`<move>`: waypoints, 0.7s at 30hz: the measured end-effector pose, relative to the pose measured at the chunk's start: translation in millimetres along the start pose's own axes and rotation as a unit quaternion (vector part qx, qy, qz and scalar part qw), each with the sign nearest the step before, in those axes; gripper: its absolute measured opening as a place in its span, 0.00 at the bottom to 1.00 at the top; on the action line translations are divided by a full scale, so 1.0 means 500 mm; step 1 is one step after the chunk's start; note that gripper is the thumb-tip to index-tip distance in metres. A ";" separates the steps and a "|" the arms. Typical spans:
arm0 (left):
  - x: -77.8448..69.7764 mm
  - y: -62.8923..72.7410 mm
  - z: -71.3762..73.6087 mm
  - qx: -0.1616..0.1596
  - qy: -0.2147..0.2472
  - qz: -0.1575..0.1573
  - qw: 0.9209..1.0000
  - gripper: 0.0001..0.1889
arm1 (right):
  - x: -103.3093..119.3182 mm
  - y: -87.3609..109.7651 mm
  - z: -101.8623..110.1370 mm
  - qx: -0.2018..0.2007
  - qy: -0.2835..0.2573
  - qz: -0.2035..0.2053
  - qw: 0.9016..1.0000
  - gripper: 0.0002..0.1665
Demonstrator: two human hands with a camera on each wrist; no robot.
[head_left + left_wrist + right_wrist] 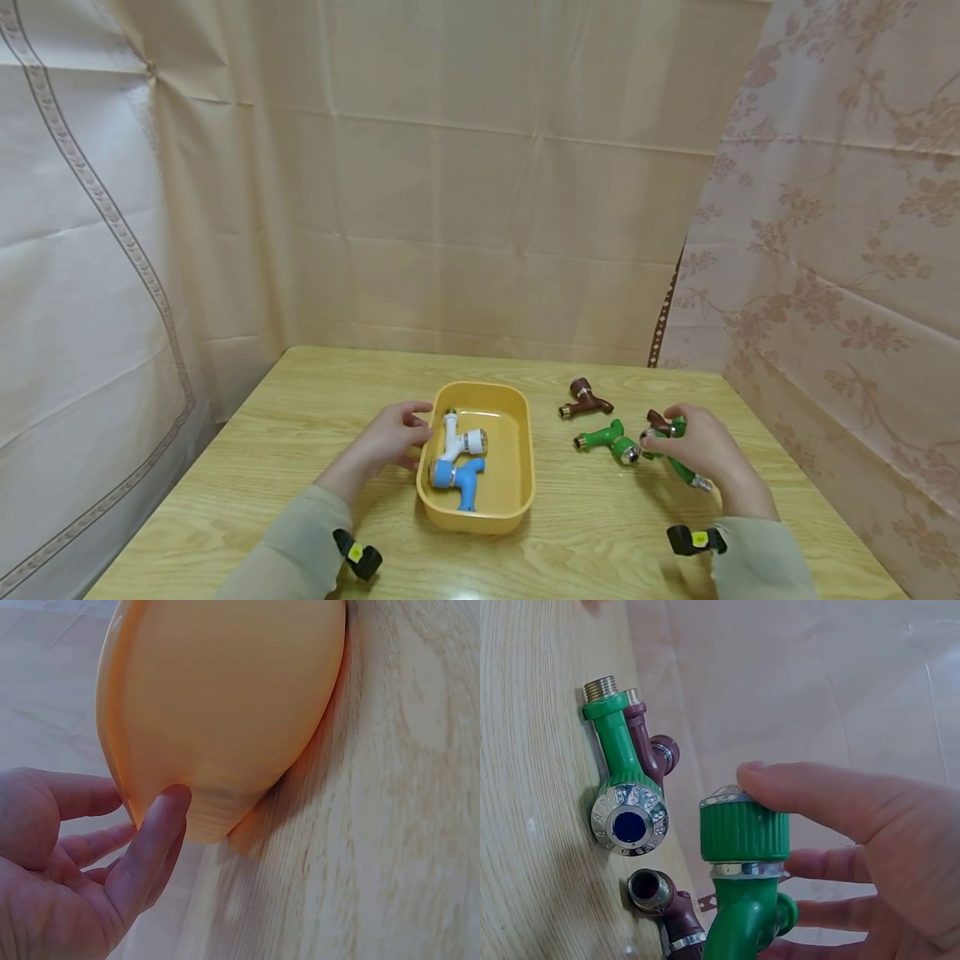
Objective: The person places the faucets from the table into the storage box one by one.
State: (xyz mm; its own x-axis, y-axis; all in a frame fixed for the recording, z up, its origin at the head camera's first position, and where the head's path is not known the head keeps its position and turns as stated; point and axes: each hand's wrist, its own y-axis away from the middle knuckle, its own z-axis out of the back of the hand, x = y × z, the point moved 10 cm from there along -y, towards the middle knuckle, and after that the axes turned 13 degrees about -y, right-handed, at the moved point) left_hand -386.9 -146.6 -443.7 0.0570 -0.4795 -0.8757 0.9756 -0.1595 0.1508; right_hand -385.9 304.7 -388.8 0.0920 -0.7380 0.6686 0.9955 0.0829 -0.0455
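My right hand (701, 446) pinches a green tap (744, 836) by its ribbed knob, thumb on the knob's silvery cap. In the head view the fingers partly cover this tap, and its threaded end points down to the right. My left hand (390, 437) is at the left side of a yellow plastic tub (521, 417), fingertips against its rim and outer wall. Inside the tub lie a white tap (452, 437) and a blue tap (467, 479). Another green tap (603, 437) lies left of my right hand, and a brown tap (682, 919) is partly hidden beside that hand.
Farther back on the wooden table (352, 375) lies a second brown tap (588, 402), behind the loose green one. Curtains (480, 183) hang behind the table and along both sides. Each wrist carries a small black camera.
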 end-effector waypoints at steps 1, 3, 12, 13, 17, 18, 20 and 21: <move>0.001 -0.001 0.000 0.000 0.001 0.000 1.000 0.27 | 0.002 0.000 0.001 -0.003 0.000 0.003 1.000 0.54; 0.002 -0.002 0.000 0.001 0.002 0.001 1.000 0.28 | 0.005 -0.001 0.003 -0.010 0.001 0.009 1.000 0.53; 0.008 -0.007 0.001 0.002 0.001 0.002 1.000 0.28 | 0.024 0.000 0.009 -0.034 -0.012 0.046 0.998 0.50; 0.009 -0.007 0.002 0.001 0.003 0.003 1.000 0.28 | 0.026 0.000 0.011 -0.037 -0.013 0.051 0.998 0.50; 0.008 -0.008 0.000 0.001 0.002 -0.001 1.000 0.28 | 0.031 -0.001 0.013 -0.045 -0.020 0.058 0.997 0.49; 0.008 -0.008 0.000 0.001 0.003 -0.001 1.000 0.28 | 0.032 -0.002 0.013 -0.046 -0.023 0.059 0.997 0.48; 0.008 -0.008 0.000 0.001 0.004 -0.001 1.000 0.28 | 0.034 -0.002 0.014 -0.048 -0.032 0.059 0.997 0.47; 0.008 -0.008 0.000 0.001 0.005 -0.001 1.000 0.28 | 0.035 -0.002 0.015 -0.049 -0.037 0.058 0.996 0.47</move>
State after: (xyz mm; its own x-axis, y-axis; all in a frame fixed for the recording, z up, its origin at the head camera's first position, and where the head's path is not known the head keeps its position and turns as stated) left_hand -390.7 -148.0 -447.7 0.0572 -0.4702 -0.8807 0.9754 -0.1617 0.1497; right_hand -385.5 296.7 -371.6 0.2086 -0.6748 0.7079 0.9759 0.0964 -0.1957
